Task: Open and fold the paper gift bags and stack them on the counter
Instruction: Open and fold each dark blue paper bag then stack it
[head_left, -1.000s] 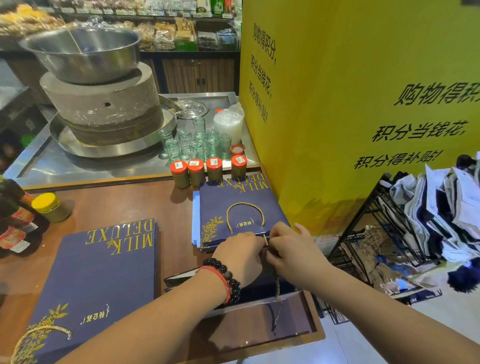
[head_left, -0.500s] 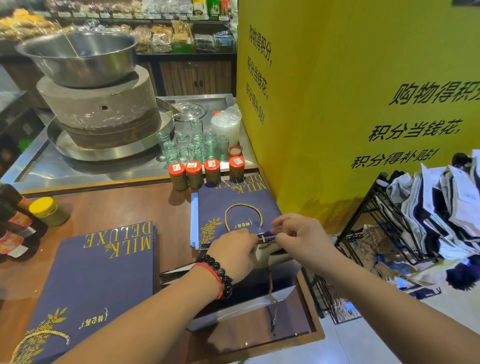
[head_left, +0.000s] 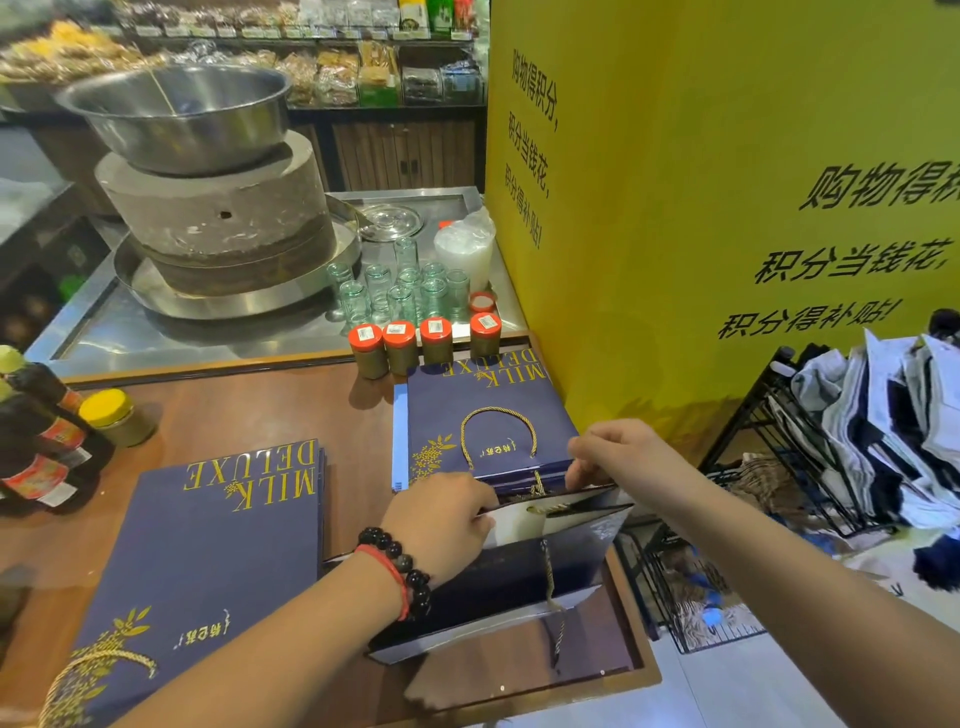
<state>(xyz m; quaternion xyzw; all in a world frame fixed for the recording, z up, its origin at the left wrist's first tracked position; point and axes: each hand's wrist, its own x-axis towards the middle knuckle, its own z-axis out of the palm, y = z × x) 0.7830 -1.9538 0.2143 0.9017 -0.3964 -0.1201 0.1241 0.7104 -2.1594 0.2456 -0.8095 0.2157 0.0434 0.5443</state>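
At lower centre of the frame, a navy paper gift bag (head_left: 519, 577) now stands with its mouth pulled apart, white lining and gold cord handle showing; a second ago both hands met close together at its shut top edge. The left hand (head_left: 436, 525), beaded bracelet at the wrist, pinches the near rim of the opening, while the right hand (head_left: 618, 457) pinches the far rim and has drawn it back toward the yellow wall (head_left: 727, 182). The bag rests on the wooden tabletop (head_left: 249, 415), just in front of a small stack of flat bags (head_left: 483, 421) marked MILK DELUXE; a larger stack (head_left: 208, 571) lies at lower left. The opening step appears under way, with folding and stacking seemingly still to come. Red-lidded jars (head_left: 421, 343) line the tabletop's far edge.
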